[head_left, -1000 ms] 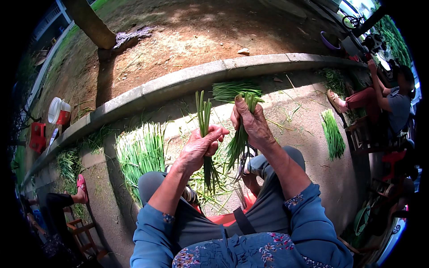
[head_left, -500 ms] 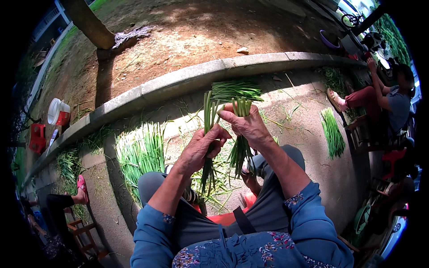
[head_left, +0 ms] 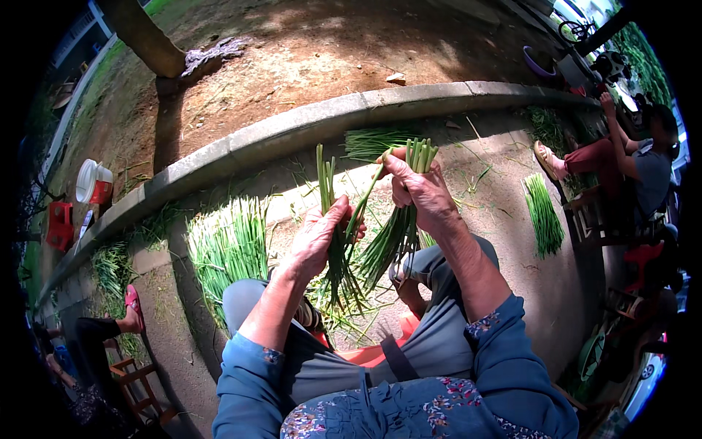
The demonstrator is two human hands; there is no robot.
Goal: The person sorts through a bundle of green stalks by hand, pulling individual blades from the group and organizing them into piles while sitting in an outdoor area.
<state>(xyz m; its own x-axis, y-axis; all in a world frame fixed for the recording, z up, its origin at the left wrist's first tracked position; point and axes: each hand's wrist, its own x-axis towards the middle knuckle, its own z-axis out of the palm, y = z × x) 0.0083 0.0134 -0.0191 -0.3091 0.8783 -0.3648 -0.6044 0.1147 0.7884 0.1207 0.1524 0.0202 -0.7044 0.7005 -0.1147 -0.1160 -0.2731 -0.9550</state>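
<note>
My left hand [head_left: 319, 240] is closed around a thin bunch of garlic chives [head_left: 326, 179], pale cut ends up and dark green leaves hanging down. In my right hand [head_left: 430, 196] is a thicker chive bunch [head_left: 422, 155], held the same way up. The right thumb and fingertip pinch the upper end of a single chive [head_left: 371, 186], which slants down to my left fingers. Both hands are above my knees, a little apart. To the left lies a large pile of chives [head_left: 230, 238]. Beyond my hands another chive bundle [head_left: 373, 143] rests on the ground.
A neat chive bundle [head_left: 542, 217] lies at right, near a seated person [head_left: 651, 172]. Loose trimmings [head_left: 344, 318] litter the ground between my feet. A concrete curb [head_left: 292, 132] crosses ahead. At far left are a white bucket [head_left: 89, 179] and another person's leg [head_left: 95, 336].
My hands have moved slightly apart, the left one to the left and the right one to the right. A single chive now stretches between them, pinched by the right fingertips.
</note>
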